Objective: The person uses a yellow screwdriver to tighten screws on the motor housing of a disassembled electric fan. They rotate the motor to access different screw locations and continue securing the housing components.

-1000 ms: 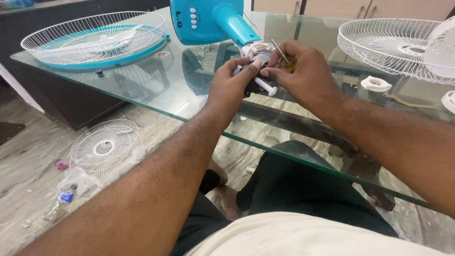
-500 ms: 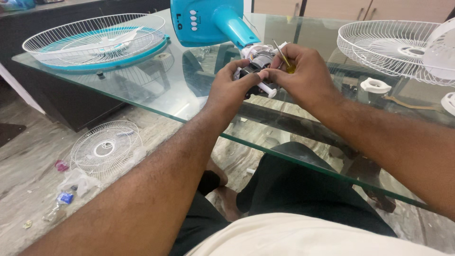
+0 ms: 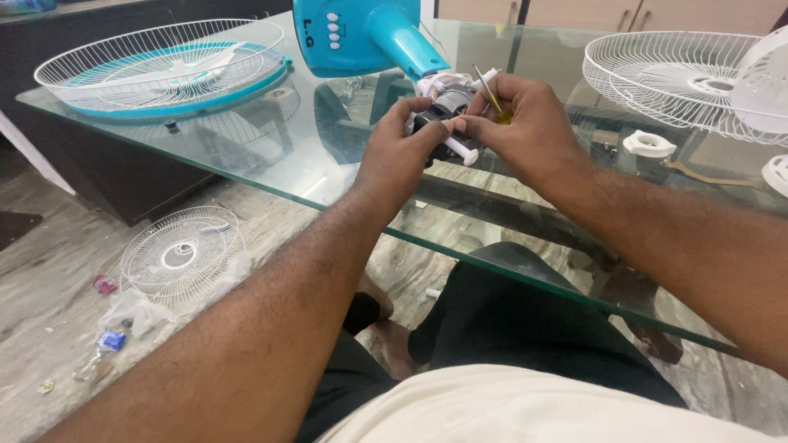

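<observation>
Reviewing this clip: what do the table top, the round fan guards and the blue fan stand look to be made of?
Table top: clear glass, glossy; the floor shows through it and it reflects the parts above.
Fan guards: thin wire, apparently metal coated white, judging by the fine, even spokes; the left guard has a blue rim, probably plastic.
Fan stand: smooth moulded blue plastic, by its even colour and soft sheen.

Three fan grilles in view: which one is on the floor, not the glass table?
The small white wire grille, seen lower left beside plastic wrappers. The teal-rimmed grille and large white grille lie on the table.
</observation>
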